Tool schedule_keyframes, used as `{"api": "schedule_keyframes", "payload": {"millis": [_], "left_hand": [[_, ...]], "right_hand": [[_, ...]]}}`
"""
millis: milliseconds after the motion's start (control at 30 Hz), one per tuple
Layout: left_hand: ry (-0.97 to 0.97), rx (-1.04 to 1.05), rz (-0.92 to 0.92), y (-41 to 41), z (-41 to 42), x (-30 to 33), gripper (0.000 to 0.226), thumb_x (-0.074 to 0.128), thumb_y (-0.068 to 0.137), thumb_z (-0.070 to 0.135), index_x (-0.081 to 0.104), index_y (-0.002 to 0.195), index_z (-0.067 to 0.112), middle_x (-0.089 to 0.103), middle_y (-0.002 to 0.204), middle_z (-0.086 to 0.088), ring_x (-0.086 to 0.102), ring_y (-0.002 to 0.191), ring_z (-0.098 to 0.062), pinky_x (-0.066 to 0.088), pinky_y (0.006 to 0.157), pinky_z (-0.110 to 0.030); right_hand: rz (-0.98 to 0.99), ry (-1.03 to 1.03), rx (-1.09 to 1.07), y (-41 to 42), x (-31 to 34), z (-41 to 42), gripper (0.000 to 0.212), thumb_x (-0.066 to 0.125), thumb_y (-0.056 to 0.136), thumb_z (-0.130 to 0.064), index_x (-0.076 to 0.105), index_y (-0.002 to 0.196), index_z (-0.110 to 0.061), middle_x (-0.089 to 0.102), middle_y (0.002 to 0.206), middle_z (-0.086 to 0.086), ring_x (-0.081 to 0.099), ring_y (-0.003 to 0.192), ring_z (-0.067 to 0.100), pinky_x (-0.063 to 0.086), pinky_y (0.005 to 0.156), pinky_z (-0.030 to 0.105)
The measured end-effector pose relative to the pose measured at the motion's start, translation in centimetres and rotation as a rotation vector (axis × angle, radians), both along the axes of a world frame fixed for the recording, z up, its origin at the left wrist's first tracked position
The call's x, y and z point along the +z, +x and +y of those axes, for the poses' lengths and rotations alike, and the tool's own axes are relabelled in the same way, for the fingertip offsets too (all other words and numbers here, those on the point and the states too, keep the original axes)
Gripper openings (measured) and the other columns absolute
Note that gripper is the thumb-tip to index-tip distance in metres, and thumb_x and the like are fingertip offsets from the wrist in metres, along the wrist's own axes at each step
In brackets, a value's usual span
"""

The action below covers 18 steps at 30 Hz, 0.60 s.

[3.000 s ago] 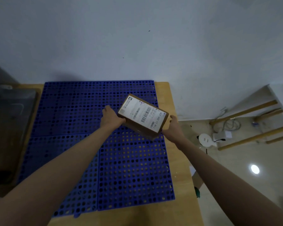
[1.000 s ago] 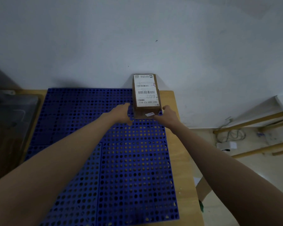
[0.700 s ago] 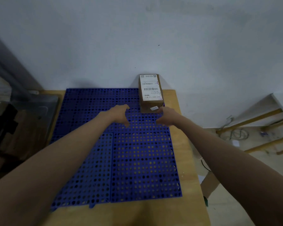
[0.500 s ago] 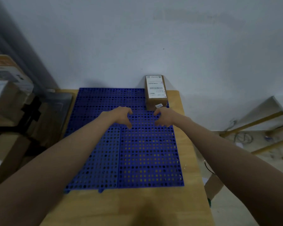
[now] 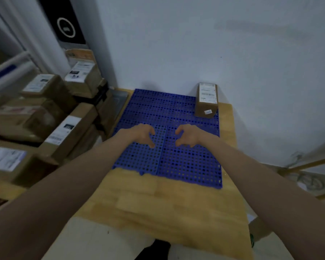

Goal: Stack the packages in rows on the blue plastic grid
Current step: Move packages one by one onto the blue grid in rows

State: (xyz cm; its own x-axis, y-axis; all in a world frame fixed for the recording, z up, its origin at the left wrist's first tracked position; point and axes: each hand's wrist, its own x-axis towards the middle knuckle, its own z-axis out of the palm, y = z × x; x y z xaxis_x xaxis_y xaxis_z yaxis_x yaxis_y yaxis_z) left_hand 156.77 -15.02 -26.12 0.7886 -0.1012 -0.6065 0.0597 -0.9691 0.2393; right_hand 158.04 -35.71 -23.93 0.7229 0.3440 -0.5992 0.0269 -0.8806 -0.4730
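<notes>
- One brown package is sitting at the far right corner of the blue plastic grid, its long side running toward the wall, its white label facing up and a small white sticker showing on its near end.
- The grid is lying on the wooden desk, covering the far part of it up to the wall; a strip of bare wood is showing along the right edge and a wider stretch along the near edge.
- I am holding my left hand above the middle of the grid, fingers curled and apart from the thumb, gripping nothing.
- I am holding my right hand just beside it in the same way, fingers curled, thumb apart, empty, well short of the package.
- Both hands are facing each other with a gap between them, over the seam where two grid panels are meeting.
- Past the left edge of the desk, a heap of cardboard boxes with white labels is piling up, blurred in this view.
- Past the right edge, wooden bars and some cables are showing low by the floor.
</notes>
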Motion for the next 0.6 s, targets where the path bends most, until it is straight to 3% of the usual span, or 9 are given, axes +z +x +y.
{"api": "schedule_keyframes", "payload": {"millis": [100, 300, 400, 600], "left_hand": [[0.002, 0.013, -0.024, -4.5, 1.7, 0.9, 0.068, 0.072, 0.086, 0.041, 0.041, 0.144, 0.022, 0.046, 0.141, -0.001, 0.050, 0.122, -0.025, 0.044, 0.100, -0.038], [-0.043, 0.086, -0.093, -12.0, 6.9, 2.2, 0.061, 0.071, 0.088, 0.037, 0.044, 0.140, 0.021, 0.049, 0.138, -0.003, 0.051, 0.120, -0.026, 0.042, 0.088, -0.032], [-0.034, 0.145, -0.132, -15.1, 10.1, 3.3, 0.060, 0.072, 0.086, 0.037, 0.046, 0.138, 0.020, 0.050, 0.137, -0.001, 0.052, 0.119, -0.024, 0.044, 0.090, -0.033], [0.049, 0.206, -0.229, -19.2, 16.1, 5.9, 0.055, 0.074, 0.083, 0.037, 0.054, 0.130, 0.016, 0.055, 0.131, -0.007, 0.054, 0.114, -0.027, 0.044, 0.083, -0.031]], "right_hand": [[-0.006, 0.011, 0.058, -3.3, 0.7, 1.5, 0.048, 0.063, 0.095, -0.018, 0.043, 0.139, -0.015, 0.053, 0.074, 0.006, 0.050, 0.063, 0.022, 0.041, 0.054, 0.031], [-0.080, 0.049, 0.145, -7.8, 2.3, 6.8, 0.045, 0.067, 0.093, -0.022, 0.048, 0.135, -0.016, 0.050, 0.083, 0.002, 0.053, 0.067, 0.017, 0.041, 0.053, 0.028], [-0.102, 0.055, 0.215, -9.4, 3.1, 9.9, 0.046, 0.066, 0.094, -0.026, 0.048, 0.135, -0.017, 0.053, 0.085, 0.001, 0.058, 0.072, 0.015, 0.045, 0.059, 0.028], [-0.126, 0.069, 0.342, -11.6, 5.4, 16.2, 0.048, 0.062, 0.096, -0.027, 0.044, 0.139, -0.019, 0.051, 0.128, 0.006, 0.064, 0.099, 0.025, 0.056, 0.082, 0.040]]}}
